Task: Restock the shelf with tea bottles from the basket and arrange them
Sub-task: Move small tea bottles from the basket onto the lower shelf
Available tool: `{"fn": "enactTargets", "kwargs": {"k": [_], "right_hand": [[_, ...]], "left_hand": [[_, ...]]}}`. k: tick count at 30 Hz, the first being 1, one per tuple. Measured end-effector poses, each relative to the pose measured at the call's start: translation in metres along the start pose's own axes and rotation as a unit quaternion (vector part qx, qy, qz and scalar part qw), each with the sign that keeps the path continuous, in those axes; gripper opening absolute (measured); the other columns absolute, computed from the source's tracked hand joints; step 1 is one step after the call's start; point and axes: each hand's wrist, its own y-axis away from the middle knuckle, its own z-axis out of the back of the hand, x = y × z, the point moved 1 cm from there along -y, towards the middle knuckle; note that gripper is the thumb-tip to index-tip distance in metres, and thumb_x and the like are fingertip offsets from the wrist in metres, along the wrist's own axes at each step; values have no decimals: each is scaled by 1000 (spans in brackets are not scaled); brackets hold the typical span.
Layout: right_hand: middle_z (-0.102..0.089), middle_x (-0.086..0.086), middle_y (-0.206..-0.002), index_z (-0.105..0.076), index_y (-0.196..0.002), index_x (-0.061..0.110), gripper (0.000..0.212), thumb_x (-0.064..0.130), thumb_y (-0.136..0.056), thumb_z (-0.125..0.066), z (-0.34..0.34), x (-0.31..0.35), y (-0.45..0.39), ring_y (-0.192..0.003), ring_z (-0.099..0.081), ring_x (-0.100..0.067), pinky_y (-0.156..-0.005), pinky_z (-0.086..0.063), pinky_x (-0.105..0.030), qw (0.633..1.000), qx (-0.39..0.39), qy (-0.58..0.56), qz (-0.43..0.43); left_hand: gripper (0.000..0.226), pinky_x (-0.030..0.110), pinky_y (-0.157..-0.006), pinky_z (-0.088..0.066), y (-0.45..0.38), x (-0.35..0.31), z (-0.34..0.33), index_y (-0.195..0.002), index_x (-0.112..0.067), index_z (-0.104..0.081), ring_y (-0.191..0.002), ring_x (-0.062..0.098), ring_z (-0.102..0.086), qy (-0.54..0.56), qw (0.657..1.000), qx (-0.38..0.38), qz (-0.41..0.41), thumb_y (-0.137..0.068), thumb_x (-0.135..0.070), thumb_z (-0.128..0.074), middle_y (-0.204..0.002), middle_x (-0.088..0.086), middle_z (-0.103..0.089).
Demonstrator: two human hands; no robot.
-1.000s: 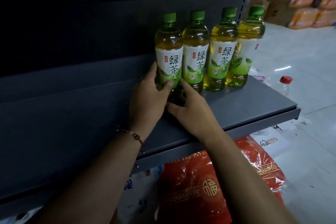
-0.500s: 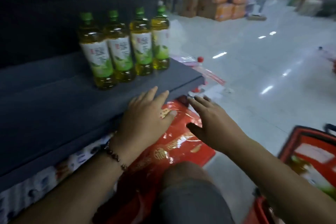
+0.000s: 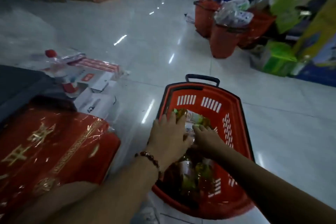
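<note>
Bottles (image 3: 189, 120) of green tea lay on their sides in the red basket (image 3: 234, 114), which stood on the shop floor (image 3: 145, 42) just right of a red gift pack (image 3: 51, 143). Both hands were down inside it. The left hand (image 3: 168, 140) rested flat on the uppermost bottle with its fingers (image 3: 179, 123) spread and fairly straight, not yet curled round anything. The right hand (image 3: 207, 137) reached in beside it, fingers slightly bent over the same cluster; blur and the left hand's cover meant it could not be told whether they had closed on a bottle.

The uppermost bottle lay nearly flat, its long axis running across the basket from upper left to lower right, with what looked like its green cap toward the left rim. More bottles sat lower, near the basket's close end, dim and jumbled, their directions hard to read.

Risk, judged from this: the bottles looked smooth and round, so a flat-handed hold would likely let 1 roll away or slip during the lift. With 2 hands crowding 1 spot, each could knock the other's bottle. A bottle pulled from a loose pile could drag its neighbours or catch the basket rim. A dropped bottle would probably roll across the glossy floor.
</note>
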Motion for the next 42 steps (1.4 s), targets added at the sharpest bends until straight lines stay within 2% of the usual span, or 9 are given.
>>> {"fn": "enactTargets", "kwargs": {"k": [4,10,17,22,27,30,33,38,42], "right_hand": [[-14,-15,-163,-9,-156,16,90,48,-90,-61,-34,-24,-28,-148,-18,-38,-119,-19,-51,999,1,-19,-43],[-5,-17,-164,2,-157,16,105,51,-86,-67,-58,-33,-71,-150,-8,-38,-120,-9,-54,997,13,14,-76],[-30,-17,-155,-14,-155,9,91,34,-86,-69,-70,-47,-104,-142,-29,-39,-118,-23,-52,993,-13,47,-106],[-47,-15,-135,-47,-135,11,54,33,-89,-65,-67,-52,-113,-124,-46,-31,-105,-40,-42,984,-62,132,-100],[-48,-15,-137,-44,-137,14,67,51,-86,-65,-52,-60,-110,-125,-46,-31,-104,-39,-45,987,-46,140,-57],[-61,-9,-112,-46,-130,11,62,51,-86,-65,-48,-57,-98,-100,-62,-23,-84,-52,-36,996,-12,8,-84],[-65,0,-89,-55,-107,14,48,54,-85,-67,-42,-53,-82,-74,-64,-13,-58,-50,-24,982,32,-146,-120],[-72,-6,-88,-67,-93,13,41,53,-88,-63,-26,-55,-38,-69,-68,-16,-66,-56,-26,912,101,-368,-152],[-72,-10,-93,-69,-99,7,49,53,-89,-60,10,-42,24,-78,-68,-19,-62,-52,-24,862,108,-481,-118]], "left_hand": [[72,52,-123,-16,-17,-15,-38,-157,-24,-16,-152,32,-13,-16,999,48,-20,-99,-55,-46,-165,10,-17],[70,52,-123,-16,-33,-6,-61,-156,-22,-20,-152,32,-15,-42,997,62,-30,-99,-53,-46,-164,11,-19],[70,52,-122,-16,-47,9,-74,-157,-23,-18,-151,34,-17,-34,997,71,-21,-99,-52,-46,-164,12,-20],[67,49,-122,-21,-50,15,-72,-155,-23,-22,-150,32,-20,-16,998,57,-21,-99,-50,-47,-162,12,-24],[64,46,-120,-24,-47,19,-68,-153,-24,-27,-148,28,-25,17,999,47,-16,-98,-49,-50,-159,8,-30],[63,45,-118,-27,-41,16,-64,-152,-25,-29,-146,26,-29,30,999,37,-12,-98,-50,-51,-157,5,-35],[61,43,-115,-32,-32,12,-55,-150,-25,-33,-141,23,-35,51,998,20,-8,-98,-50,-51,-151,2,-41],[55,38,-107,-42,-13,5,-38,-145,-26,-40,-130,18,-47,130,991,15,21,-97,-47,-55,-139,-4,-50],[51,23,-81,-44,1,-2,-18,-146,-30,-41,-108,9,-56,292,952,42,80,-99,-45,-53,-130,-9,-55]]}}
